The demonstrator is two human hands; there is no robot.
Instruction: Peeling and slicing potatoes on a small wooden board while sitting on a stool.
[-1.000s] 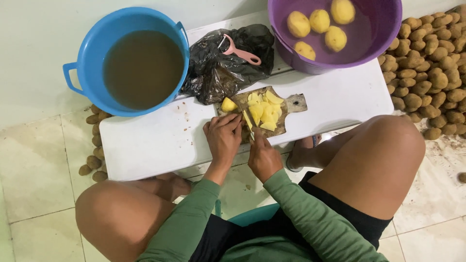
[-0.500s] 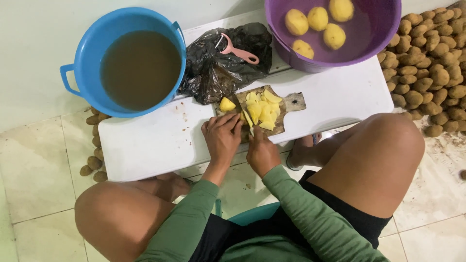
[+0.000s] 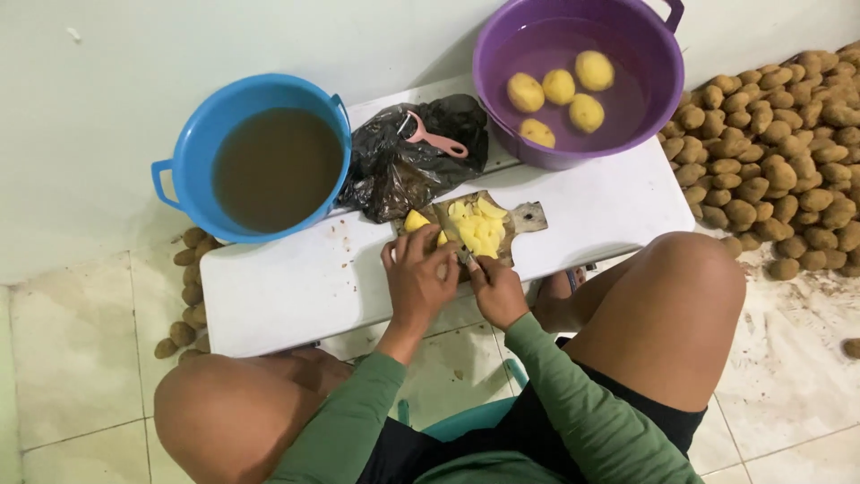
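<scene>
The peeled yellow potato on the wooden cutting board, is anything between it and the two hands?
Nothing visible: the left hand rests on the yellow potato on the wooden cutting board, the right hand beside it.

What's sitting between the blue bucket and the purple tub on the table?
In the head view, a crumpled black plastic bag lies between the blue bucket and the purple tub, with a pink peeler resting on top of it.

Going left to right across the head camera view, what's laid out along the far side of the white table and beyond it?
Blue bucket of brown water → black plastic bag with a pink peeler on it → purple basin holding peeled potatoes → heap of unpeeled potatoes on the floor.
</scene>
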